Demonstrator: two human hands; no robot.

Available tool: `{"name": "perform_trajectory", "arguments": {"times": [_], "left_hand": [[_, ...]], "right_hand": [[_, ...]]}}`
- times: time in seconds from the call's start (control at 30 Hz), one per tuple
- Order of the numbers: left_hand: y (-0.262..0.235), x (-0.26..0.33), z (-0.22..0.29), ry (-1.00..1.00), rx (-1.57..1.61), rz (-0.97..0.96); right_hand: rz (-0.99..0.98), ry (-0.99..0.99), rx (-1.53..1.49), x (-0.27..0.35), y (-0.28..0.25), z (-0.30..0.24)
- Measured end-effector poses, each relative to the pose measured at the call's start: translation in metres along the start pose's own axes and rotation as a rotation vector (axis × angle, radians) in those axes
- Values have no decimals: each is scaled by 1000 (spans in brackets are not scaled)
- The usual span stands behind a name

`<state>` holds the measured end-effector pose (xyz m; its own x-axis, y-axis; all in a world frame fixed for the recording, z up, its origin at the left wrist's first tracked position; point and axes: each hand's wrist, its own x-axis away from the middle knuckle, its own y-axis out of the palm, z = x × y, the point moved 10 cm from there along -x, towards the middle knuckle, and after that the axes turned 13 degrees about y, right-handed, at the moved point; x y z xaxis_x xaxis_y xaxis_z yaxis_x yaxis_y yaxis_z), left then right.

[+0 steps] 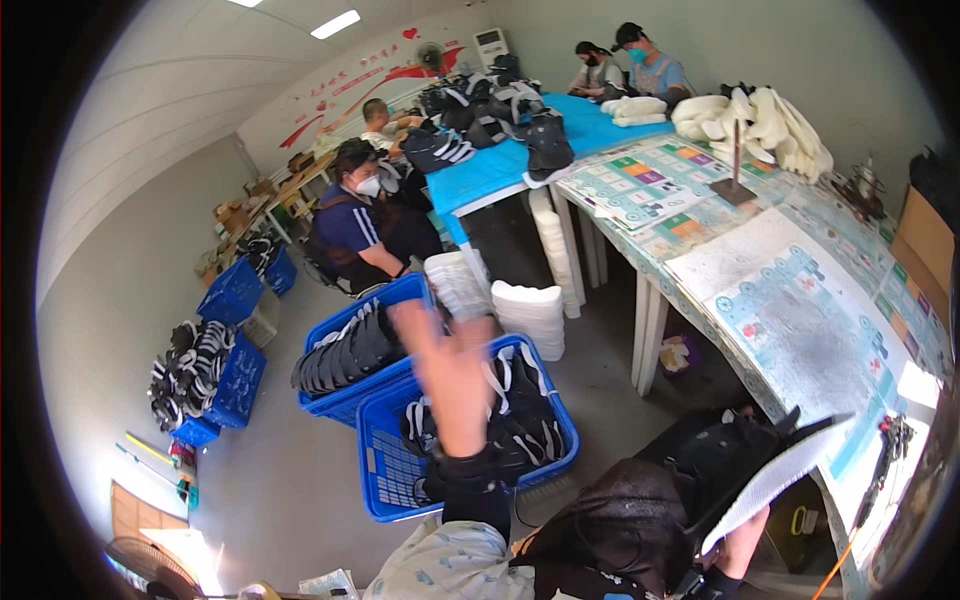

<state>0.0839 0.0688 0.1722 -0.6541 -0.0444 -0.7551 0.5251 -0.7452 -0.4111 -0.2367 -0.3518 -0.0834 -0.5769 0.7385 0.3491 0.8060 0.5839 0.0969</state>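
My left hand (450, 375) is raised above a blue plastic basket (370, 440), blurred by motion, its fingers spread and nothing seen in them. Inside that basket lie black padded pieces with white edging (525, 440). At the lower right my right hand (742, 545) grips the underside of a curved piece with a white mesh face (785, 475) and a black back. Its fingers are mostly hidden behind the piece. Dark glossy material (625, 510) lies beside it, across my lap.
Another blue basket (320, 405) holds stacked black pieces. Stacks of white pads (530, 315) stand beyond. The patterned table (690, 260) runs along the right, its white legs close by. A seated co-worker (360, 225) is at the left; others sit around the blue-covered table (480, 185).
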Motion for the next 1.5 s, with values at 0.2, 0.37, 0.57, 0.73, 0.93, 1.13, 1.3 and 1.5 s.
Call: {"name": "perform_trajectory", "arguments": {"times": [0.2,0.37,0.57,0.73,0.93,1.13,1.3,1.5], "left_hand": [[57,12,-71,-304,1005,-402],[-107,-51,85,528,-18,590],[91,64,-24,-318,1033,-493],[162,131,-96,-530,927,-550],[86,-9,-37,-190,1051,-119],[100,-33,-22,-273,1524,-189],[94,-5,-5,-157,1877,-127],[129,72,-50,-528,1564,-530]], "right_hand": [[-148,0,-7,3,39,-6],[-110,-37,-37,-13,6,-3],[41,-146,-196,-16,-33,34],[99,-142,-19,-3,-19,16],[-57,-37,-11,-2,7,-6],[-68,17,98,1,11,5],[63,-65,49,-20,-33,41],[-45,-7,75,-26,-2,27]]}}
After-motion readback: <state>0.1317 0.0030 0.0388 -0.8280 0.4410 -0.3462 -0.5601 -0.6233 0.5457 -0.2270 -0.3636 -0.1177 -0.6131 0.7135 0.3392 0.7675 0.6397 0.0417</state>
